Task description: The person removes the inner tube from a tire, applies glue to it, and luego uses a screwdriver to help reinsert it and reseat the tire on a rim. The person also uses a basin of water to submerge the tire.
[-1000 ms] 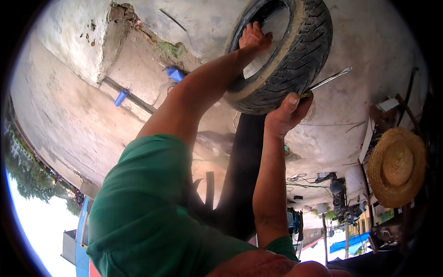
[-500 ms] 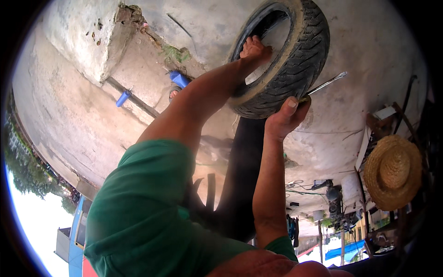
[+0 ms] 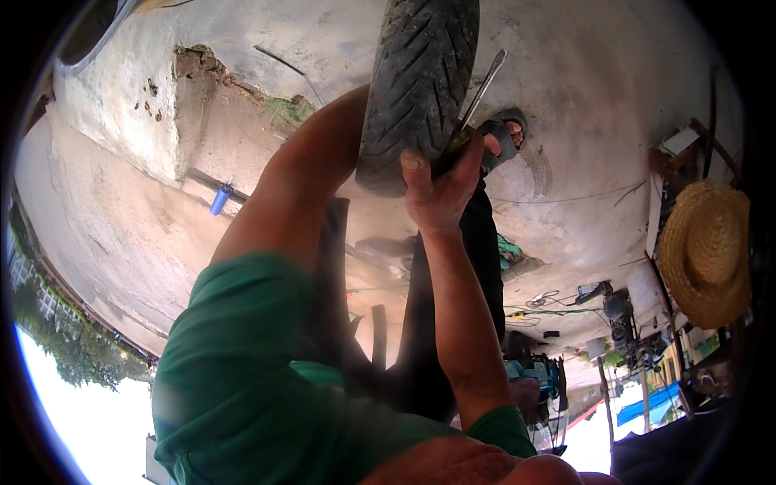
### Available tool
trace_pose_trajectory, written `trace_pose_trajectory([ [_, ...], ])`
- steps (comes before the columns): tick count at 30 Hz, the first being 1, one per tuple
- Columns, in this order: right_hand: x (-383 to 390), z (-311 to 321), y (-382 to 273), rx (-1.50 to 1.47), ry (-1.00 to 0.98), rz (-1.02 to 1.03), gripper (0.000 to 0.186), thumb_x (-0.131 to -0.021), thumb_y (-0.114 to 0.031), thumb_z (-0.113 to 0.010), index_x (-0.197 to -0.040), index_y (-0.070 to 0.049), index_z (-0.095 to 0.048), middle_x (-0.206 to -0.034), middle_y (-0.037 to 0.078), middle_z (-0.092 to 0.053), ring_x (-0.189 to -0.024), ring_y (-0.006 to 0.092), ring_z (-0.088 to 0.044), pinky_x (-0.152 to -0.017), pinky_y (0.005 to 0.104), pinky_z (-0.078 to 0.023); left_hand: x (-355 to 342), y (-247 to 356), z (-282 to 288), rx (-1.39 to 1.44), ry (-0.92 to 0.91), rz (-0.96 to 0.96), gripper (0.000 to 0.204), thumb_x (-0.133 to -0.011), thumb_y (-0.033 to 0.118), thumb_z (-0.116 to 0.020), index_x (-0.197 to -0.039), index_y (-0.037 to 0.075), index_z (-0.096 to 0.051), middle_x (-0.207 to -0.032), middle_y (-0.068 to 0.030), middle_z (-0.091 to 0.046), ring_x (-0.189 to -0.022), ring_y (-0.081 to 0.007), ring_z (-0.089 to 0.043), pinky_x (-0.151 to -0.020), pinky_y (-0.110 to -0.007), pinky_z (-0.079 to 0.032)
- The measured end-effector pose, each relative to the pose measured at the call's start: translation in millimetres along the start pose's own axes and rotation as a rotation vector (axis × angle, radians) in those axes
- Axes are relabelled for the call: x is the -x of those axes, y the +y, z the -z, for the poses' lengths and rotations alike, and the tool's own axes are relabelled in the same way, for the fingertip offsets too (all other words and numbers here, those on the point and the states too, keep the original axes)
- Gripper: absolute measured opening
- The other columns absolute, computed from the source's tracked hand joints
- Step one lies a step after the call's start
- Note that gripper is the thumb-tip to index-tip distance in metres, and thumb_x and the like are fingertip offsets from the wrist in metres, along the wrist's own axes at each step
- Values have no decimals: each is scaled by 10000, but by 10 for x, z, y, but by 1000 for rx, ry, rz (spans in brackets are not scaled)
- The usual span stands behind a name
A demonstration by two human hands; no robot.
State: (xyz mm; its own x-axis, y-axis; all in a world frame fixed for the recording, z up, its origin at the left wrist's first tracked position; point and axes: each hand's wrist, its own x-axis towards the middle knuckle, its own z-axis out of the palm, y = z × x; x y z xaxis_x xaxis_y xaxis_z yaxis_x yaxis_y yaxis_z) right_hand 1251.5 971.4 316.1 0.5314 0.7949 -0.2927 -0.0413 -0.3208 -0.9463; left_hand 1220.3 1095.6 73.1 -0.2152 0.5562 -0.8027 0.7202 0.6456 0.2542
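Observation:
A worn black tyre [image 3: 419, 89] stands on edge in front of me, its grooved tread turned my way and its top cut off by the upper border. My right hand [image 3: 440, 192] is closed around the dark handle of a screwdriver [image 3: 486, 87], whose bare metal shaft points up and to the right beside the tread. The right thumb lies against the tyre's lower tread. My left forearm [image 3: 327, 133] passes behind the tyre's left side, so my left hand and its fingers are hidden.
My sandalled foot [image 3: 504, 139] rests on the concrete right of the tyre. A blue cylinder [image 3: 220, 200] lies at left near a broken concrete ledge [image 3: 194, 105]. Cables [image 3: 550, 301] and machinery [image 3: 618, 311] sit at lower right, beside a straw hat [image 3: 705, 253].
The tyre has moved left and turned from showing its open side to showing its tread. My left hand, seen inside the tyre before, is now hidden. My right hand moved left with the screwdriver.

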Motion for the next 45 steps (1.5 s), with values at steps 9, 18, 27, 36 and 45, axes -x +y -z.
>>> trace_pose_trajectory([
  [9, -36, 49, 167, 134, 60, -74, 812, -684, -597, -861, -1104, 13, -529, -948, 175, -608, -824, 356, -663, -703, 440, -547, -166, 113, -56, -316, -228, -261, 729, -845, 483, -645, -1335, -36, -493, -1292, -266, -612, -1181, -419, -623, -867, -469, -568],
  [18, -51, 43, 4, 134, -13, -50, 708, -646, -408, -911, -1101, -14, -537, -899, 123, -643, -799, 245, -657, -724, 373, -535, -362, -16, 268, -505, -280, -290, 850, -789, 535, -703, -1322, -85, -471, -1232, -299, -647, -1116, -420, -678, -736, -447, -643],
  [27, -53, 27, 64, 228, 38, 64, 756, -612, -462, -903, -1092, -20, -521, -902, 137, -589, -782, 342, -627, -681, 443, -519, -165, 22, 83, -500, -96, -178, 838, -811, 470, -695, -1350, -87, -377, -1207, -327, -644, -1031, -448, -702, -708, -468, -647],
  [36, -87, 53, 33, 170, 68, 7, 727, -627, -464, -881, -1077, -18, -526, -904, 163, -634, -804, 361, -653, -700, 455, -524, 334, 367, 229, -467, -121, -215, 763, -842, 392, -673, -1355, -119, -433, -1228, -330, -637, -1025, -461, -698, -624, -469, -664],
  [45, -96, 78, 35, 166, 64, 8, 730, -631, -485, -873, -1074, -15, -534, -894, 156, -623, -806, 354, -649, -701, 453, -520, 66, 178, 233, -485, -154, -275, 580, -865, 442, -639, -1174, -47, -673, -1081, -255, -719, -940, -398, -737, -633, -450, -653],
])
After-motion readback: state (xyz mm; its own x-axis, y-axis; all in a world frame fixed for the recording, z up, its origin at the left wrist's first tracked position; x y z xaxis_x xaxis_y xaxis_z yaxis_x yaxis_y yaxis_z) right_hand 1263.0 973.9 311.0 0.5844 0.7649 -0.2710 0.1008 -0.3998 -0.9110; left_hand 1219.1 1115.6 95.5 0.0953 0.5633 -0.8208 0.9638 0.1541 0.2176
